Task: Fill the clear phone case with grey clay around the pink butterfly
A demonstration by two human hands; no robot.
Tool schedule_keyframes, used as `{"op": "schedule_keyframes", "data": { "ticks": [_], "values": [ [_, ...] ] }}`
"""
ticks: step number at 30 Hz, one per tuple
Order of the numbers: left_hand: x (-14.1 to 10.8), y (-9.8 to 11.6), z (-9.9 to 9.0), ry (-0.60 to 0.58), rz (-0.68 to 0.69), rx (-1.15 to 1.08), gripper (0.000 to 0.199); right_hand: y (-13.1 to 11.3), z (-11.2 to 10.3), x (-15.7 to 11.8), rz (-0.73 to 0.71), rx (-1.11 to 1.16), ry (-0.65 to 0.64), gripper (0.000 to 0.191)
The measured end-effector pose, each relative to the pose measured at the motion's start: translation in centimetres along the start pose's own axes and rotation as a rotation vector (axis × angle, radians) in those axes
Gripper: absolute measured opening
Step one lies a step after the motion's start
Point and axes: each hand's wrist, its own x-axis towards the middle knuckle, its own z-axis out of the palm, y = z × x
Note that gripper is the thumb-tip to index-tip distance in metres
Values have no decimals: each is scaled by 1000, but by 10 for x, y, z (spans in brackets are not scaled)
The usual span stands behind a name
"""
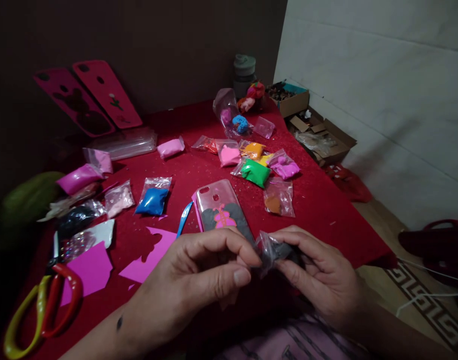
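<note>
Red worktop (326, 220), near edge: my right hand (322, 272) pinches a dark-filled bag (267, 252) (left hand (198, 272) alongside, fingertips parted).

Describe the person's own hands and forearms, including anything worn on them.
The left hand and right hand are ungloved, with no ring or watch visible. No sleeve covers the visible forearms. A small dark mark sits near the left wrist. Below, a pinkish-purple garment shows a dark chain-like pattern.
</note>
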Motion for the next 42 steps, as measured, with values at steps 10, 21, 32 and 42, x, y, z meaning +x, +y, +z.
{"op": "schedule_keyframes", "data": {
  "ticks": [10, 21, 32, 42],
  "values": [
    [3, 5, 5, 127, 223, 401, 13, 3, 4, -4, 140, 148, -58, 27],
    [-3, 0, 3, -74, 718, 1225, 29, 7, 4, -6, 164, 196, -51, 27],
    [0, -9, -10, -223, 803, 1417, 28, 7, 2, -5, 341, 362, -47, 18],
    [-10, 0, -3, -74, 601, 1034, 34, 8, 2, -4, 429, 464, -22, 16]
  ]
}}
